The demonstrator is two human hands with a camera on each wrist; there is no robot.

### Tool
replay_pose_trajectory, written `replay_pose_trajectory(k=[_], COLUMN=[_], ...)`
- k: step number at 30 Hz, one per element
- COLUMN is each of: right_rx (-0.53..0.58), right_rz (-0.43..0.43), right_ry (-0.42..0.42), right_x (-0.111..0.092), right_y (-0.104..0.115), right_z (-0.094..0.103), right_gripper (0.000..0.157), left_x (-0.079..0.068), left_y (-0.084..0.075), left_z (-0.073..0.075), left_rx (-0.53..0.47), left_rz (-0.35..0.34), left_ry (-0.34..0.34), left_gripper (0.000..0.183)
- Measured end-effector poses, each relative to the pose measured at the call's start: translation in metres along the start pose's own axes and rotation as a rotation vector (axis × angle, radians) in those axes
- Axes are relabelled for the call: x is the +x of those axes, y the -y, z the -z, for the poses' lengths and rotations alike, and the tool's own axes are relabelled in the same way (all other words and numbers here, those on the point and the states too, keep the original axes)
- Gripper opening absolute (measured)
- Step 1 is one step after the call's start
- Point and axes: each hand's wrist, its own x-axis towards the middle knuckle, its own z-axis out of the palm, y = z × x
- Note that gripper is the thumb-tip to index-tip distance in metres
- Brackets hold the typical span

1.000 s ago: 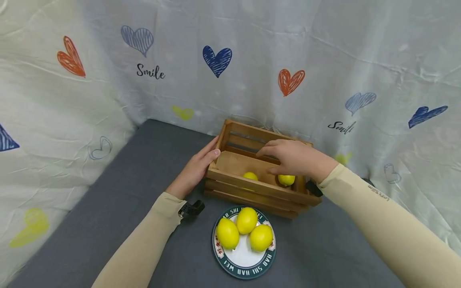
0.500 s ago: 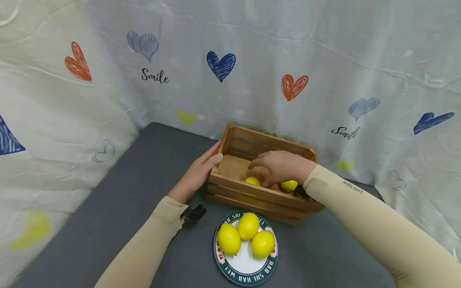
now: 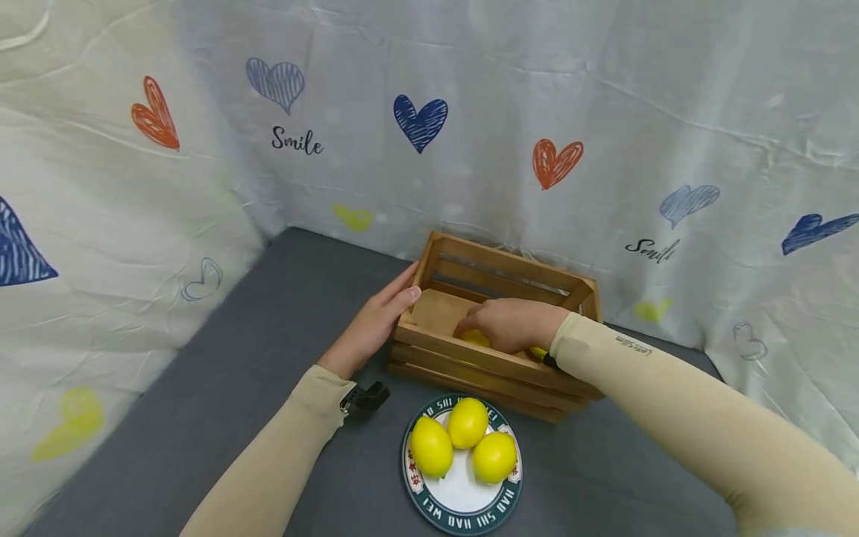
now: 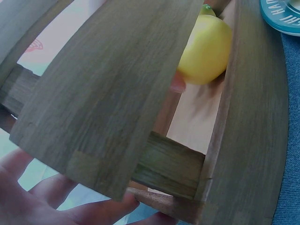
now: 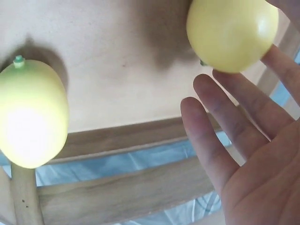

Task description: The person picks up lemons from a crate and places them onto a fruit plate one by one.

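Observation:
A slatted wooden crate (image 3: 496, 379) stands on the grey cloth in the head view. My left hand (image 3: 372, 324) holds its left end, the thumb over the rim and the fingers along the outer side. Inside the crate, my right hand (image 3: 510, 322) has thumb and fingers about a yellow lemon (image 5: 232, 33), partly hidden by the hand in the head view. The other fingers stay fairly straight in the right wrist view. A second lemon (image 5: 33, 115) lies in the crate on the side toward the right forearm; the head view shows only a sliver of it.
In front of the crate sits a round plate (image 3: 463, 522) with a dark green rim, bearing three lemons (image 3: 432, 447). Behind the crate hangs a white curtain (image 3: 483, 89) printed with hearts. Grey cloth (image 3: 268, 313) covers the table left of the crate.
My right hand has moved left and down into the crate, from above the right-hand lemon to the left-hand one, and closed about it. The left hand keeps its hold on the crate.

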Motion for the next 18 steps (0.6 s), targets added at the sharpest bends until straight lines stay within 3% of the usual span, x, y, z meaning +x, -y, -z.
replay_pose_trajectory(k=[6, 18], right_rx=[0.019, -0.067], right_rz=[-0.013, 0.005], right_ry=[0.031, 0.070], right_x=[0.003, 0.012], right_y=[0.000, 0.000], right_z=[-0.003, -0.006], right_gripper=[0.052, 0.046], left_x=[0.003, 0.001], left_y=[0.002, 0.001], left_z=[-0.002, 0.000], left_rx=[0.004, -0.010], left_rz=[0.001, 0.006], left_ry=[-0.002, 0.000], left_gripper=[0.067, 0.068])
